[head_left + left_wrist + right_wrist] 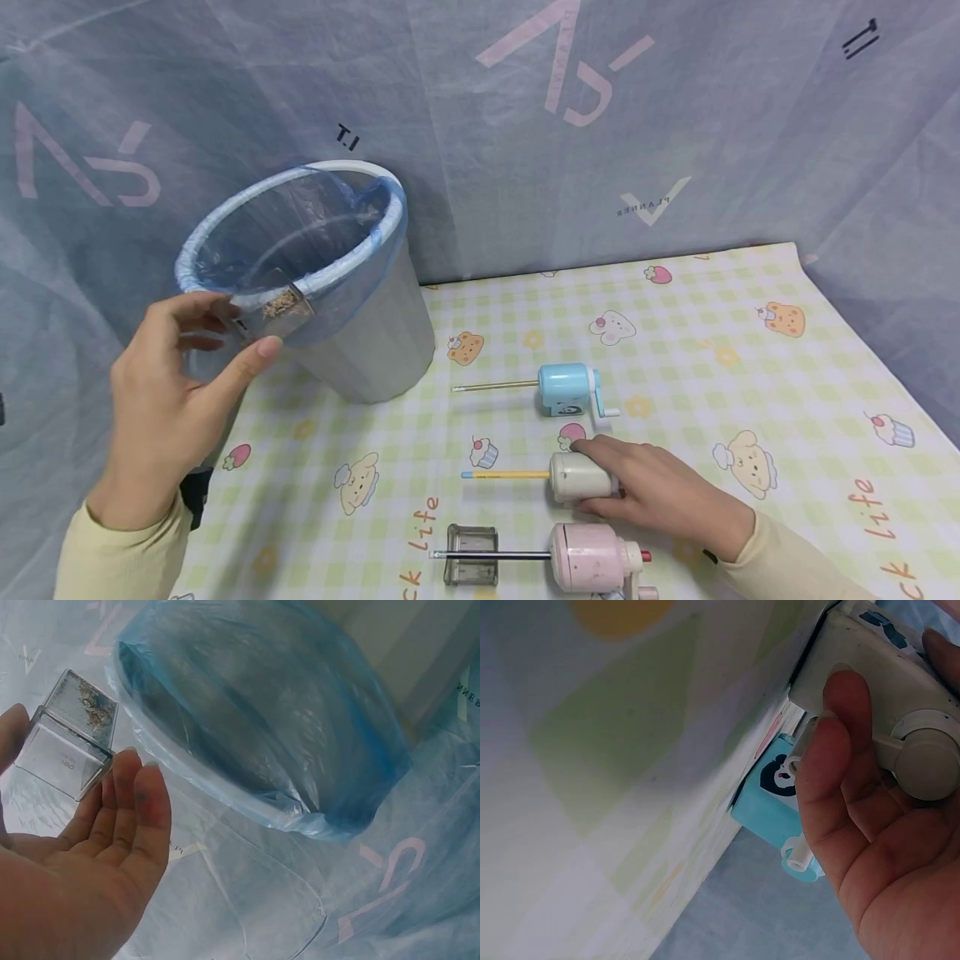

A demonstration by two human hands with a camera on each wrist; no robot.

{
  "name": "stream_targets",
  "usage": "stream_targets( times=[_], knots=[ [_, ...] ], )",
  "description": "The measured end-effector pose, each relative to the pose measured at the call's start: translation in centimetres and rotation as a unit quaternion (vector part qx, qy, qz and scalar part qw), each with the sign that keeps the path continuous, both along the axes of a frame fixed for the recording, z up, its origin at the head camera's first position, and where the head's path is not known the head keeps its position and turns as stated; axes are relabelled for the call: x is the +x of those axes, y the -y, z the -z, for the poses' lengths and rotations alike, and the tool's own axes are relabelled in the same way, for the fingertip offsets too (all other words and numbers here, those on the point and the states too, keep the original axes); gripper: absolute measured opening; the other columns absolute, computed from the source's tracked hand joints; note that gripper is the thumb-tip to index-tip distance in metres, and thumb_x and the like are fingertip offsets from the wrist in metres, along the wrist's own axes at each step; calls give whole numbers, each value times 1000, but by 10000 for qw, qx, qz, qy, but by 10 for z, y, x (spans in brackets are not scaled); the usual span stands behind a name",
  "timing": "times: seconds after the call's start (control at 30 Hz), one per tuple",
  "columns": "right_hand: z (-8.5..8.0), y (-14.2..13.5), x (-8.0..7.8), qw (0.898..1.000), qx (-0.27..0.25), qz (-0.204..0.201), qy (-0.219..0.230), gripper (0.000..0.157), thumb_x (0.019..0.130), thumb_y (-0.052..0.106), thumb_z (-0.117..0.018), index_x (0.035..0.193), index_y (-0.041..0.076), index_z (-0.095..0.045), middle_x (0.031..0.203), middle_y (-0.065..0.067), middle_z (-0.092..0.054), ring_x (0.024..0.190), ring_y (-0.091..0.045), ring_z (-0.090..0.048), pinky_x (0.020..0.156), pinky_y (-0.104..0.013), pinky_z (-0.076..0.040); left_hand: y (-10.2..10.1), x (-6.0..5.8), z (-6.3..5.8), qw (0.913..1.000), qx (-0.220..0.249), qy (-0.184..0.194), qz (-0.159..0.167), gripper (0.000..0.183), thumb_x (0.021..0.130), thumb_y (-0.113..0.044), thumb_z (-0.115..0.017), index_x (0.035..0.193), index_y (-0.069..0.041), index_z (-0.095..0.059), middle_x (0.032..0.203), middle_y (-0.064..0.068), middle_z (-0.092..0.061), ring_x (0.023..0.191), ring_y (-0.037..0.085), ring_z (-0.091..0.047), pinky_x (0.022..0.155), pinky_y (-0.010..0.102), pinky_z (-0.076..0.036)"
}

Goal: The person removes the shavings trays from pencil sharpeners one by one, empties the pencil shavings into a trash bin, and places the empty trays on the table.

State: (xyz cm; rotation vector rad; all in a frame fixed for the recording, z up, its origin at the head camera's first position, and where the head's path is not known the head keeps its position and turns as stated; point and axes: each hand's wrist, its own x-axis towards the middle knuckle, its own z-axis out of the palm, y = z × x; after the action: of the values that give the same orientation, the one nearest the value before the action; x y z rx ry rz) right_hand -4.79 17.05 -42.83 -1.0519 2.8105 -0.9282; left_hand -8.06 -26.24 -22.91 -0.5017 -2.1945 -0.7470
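My left hand (168, 396) pinches a small clear shavings tray (75, 742) between thumb and fingers. Pencil shavings (282, 305) lie inside it. In the head view the tray overlaps the near rim of a bin (375, 350) lined with a blue plastic bag (262, 697). On the table, my right hand (663, 496) grips a white crank pencil sharpener (573, 477), its fingers around the body near the crank (926, 763). A yellow pencil (510, 475) sticks out of that sharpener to the left.
A blue sharpener (564, 385) holding a pencil (495, 386) stands farther back. Nearer is a pink sharpener (588, 557) with a black pencil (521, 555), which crosses above a grey see-through tray (472, 575). Checked cloth (712, 333) covers the table; grey fabric (487, 167) hangs behind.
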Motion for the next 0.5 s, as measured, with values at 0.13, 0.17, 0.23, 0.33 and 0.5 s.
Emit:
stream_targets(
  times=[0.13, 0.17, 0.23, 0.33, 0.5],
  knots=[
    [0, 0, 0, 10000, -11, -3, -12, 54, 82, 46, -77, 125, 24, -55, 88, 24, -49, 68, 2, -48, 58, -19, -44, 2, 0, -2, 9999, -69, 64, -68, 60, 78, -20, -83, 123, 9, -56, 105, 17, -64, 89, -4, -52, 78, 15, -38],
    [0, 0, 0, 10000, -20, -9, -17, 53, 81, 45, -77, 125, 24, -55, 88, 24, -49, 68, 2, -48, 58, -19, -44, 3, 0, -3, 9999, -77, 58, -70, 59, 78, -19, -83, 122, 9, -55, 104, 17, -63, 89, -5, -52, 78, 15, -38],
    [0, 0, 0, 10000, -34, -23, -28, 53, 81, 45, -77, 125, 24, -55, 88, 24, -49, 68, 2, -48, 58, -19, -44, 3, 0, -5, 9999, -92, 36, -86, 59, 79, -20, -83, 123, 10, -55, 105, 16, -63, 89, -6, -52, 78, 15, -38],
    [0, 0, -1, 10000, -28, -36, -46, 53, 82, 46, -77, 125, 24, -55, 88, 24, -48, 68, 2, -48, 58, -19, -43, 3, -1, -8, 9999, -52, -57, -92, 59, 81, -22, -81, 123, 11, -55, 105, 12, -63, 90, -6, -52, 79, 15, -39],
    [-1, 0, 0, 10000, 4, -24, -45, 54, 82, 47, -75, 126, 23, -55, 88, 24, -48, 68, 2, -48, 58, -19, -43, 3, -3, -11, 9998, -25, -90, -174, 58, 81, -21, -82, 123, 8, -55, 107, 9, -62, 91, -6, -53, 79, 14, -39]
  ],
)
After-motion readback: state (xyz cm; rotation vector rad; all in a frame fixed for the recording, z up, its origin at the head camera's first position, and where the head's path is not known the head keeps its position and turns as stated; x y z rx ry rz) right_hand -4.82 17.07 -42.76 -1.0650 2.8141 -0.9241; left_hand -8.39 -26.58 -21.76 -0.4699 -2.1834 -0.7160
